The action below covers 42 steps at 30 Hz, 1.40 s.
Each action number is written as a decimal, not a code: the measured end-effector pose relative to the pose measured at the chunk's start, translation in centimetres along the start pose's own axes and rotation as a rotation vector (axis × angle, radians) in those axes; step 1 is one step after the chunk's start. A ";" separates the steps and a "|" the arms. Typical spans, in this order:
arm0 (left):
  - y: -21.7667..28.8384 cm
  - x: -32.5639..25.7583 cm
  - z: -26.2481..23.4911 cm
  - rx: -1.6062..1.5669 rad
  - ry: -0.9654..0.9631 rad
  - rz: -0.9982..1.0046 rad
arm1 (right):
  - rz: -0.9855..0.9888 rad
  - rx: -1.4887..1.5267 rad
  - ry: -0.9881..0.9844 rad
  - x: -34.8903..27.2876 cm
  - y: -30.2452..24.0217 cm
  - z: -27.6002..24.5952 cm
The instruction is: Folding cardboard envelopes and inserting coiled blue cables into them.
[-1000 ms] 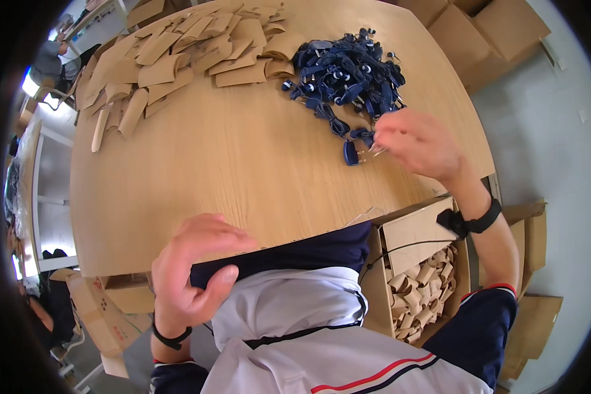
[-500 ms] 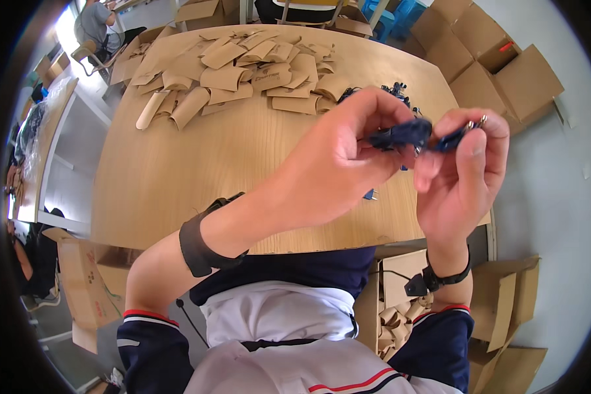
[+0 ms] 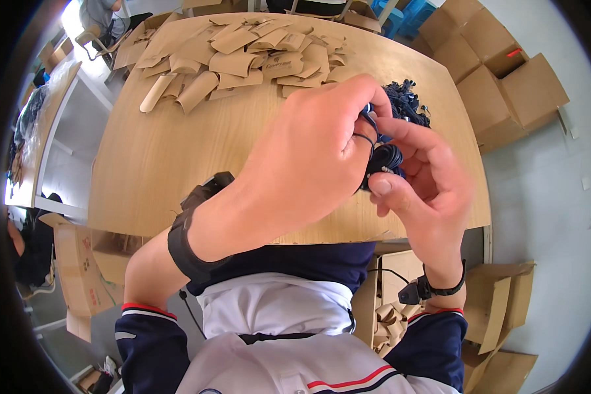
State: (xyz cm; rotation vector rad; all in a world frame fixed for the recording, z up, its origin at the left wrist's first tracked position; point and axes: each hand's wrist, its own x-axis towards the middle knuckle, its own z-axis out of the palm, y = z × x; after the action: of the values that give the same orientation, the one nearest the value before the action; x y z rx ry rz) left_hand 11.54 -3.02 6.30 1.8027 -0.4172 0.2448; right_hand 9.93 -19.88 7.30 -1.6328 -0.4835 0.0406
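Wooden table (image 3: 177, 164) beneath cupped right hand (image 3: 437, 174) and left hand (image 3: 322, 138), cable (image 3: 385, 159) between.

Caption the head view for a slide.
Left hand and right hand hold a coiled dark cable above a table bearing cardboard pieces.

1 view on record: head, from the left one of 2 wide fisheye cameras worn on the person's head. Landmark: the light-brown wood-grain table (image 3: 171, 164). Camera sits above the table's near side, facing steeply down and forward. Range is close: the bare left hand (image 3: 325, 144) and bare right hand (image 3: 440, 174), over the table, appear large. Coverage runs from the white-and-navy shirt (image 3: 262, 368) nearside of the table to open brown cardboard boxes (image 3: 535, 92) beyond its far-right edge.
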 end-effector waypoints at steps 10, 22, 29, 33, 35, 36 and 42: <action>-2.7 -1.5 -2.3 0.533 -0.112 0.289 | -0.400 -0.192 0.145 1.8 2.1 -2.5; -1.4 -1.9 -0.2 0.006 -0.056 0.129 | -0.174 -0.142 0.034 1.2 0.6 -0.6; -1.9 -2.3 -0.3 -0.173 -0.122 0.042 | -0.106 -0.050 -0.053 2.6 1.7 -2.5; -3.3 -2.6 -1.3 -0.668 -0.384 -0.236 | -0.466 -0.343 -0.026 3.7 1.4 -2.1; -4.4 -2.5 -1.8 -0.673 -0.542 -0.214 | -0.486 -0.250 -0.010 3.9 0.8 -1.5; -4.5 -2.7 -2.2 -0.676 -0.545 -0.216 | -0.482 -0.251 -0.007 3.9 0.7 -1.3; -10.5 -2.5 -9.8 0.836 -0.152 0.303 | -0.738 -0.627 0.080 4.4 1.1 1.0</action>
State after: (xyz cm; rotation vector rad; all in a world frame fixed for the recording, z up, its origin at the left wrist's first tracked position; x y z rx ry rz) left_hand 13.99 9.20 -1.26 2.5819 -0.7751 0.5548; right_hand 13.93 -17.57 7.24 -1.9441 -1.0844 -0.7910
